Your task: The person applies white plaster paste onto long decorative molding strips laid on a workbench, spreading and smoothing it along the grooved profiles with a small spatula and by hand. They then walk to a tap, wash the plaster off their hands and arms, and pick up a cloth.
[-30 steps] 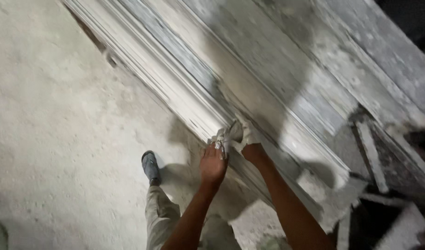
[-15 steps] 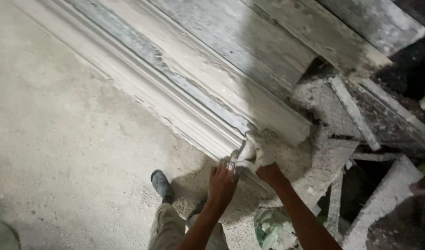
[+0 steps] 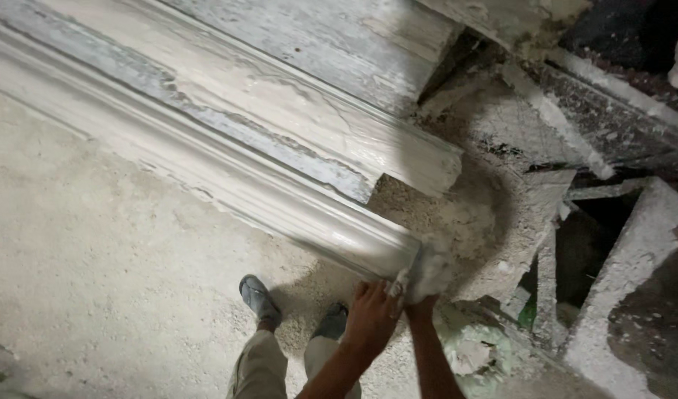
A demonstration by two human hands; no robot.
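My left hand (image 3: 370,319) is stretched forward, back of the hand up, fingers curled together at their tips. My right hand (image 3: 426,279) sits just to its right, dusted white and closed tight, forearm running straight back toward me. Both wrists are nearly touching.

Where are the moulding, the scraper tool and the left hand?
Plaster moulding (image 3: 228,174), head view, on its curved wet face.
Scraper tool (image 3: 411,275), head view, on its blade edge.
Left hand (image 3: 370,319), head view, on its back.

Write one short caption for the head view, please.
Both hands, left hand and right hand, press at the end of a long white moulding.
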